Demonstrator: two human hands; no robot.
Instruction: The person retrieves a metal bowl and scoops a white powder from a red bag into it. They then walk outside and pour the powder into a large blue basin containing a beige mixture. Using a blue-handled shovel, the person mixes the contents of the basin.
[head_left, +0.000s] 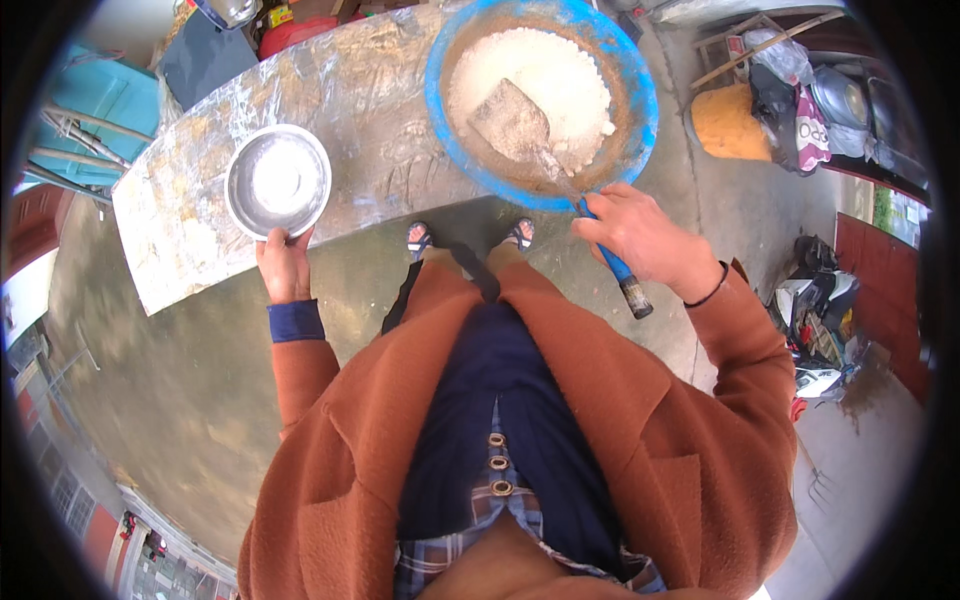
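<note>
My left hand (285, 262) grips the near rim of a shiny metal bowl (234, 174), thumb over the edge. No contents show in the bowl, though glare whitens its bottom. In my right hand (651, 236) is the blue handle of a small flat shovel (517, 120), its end wrapped in dark tape. The shovel's blade, dusted with powder, rests on or just above a pale crumbly powder (566, 71). That powder fills much of a large blue plastic basin (646, 112), whose inner wall is coated with brown residue.
The basin stands at the right end of a worn table (367, 161) with a plastic-like cover. Poles (90, 139) and a turquoise container (82, 105) are beyond its left end. Bags and a yellow-orange sack (727, 124) lie at far right. A garden fork (817, 480) is on the floor.
</note>
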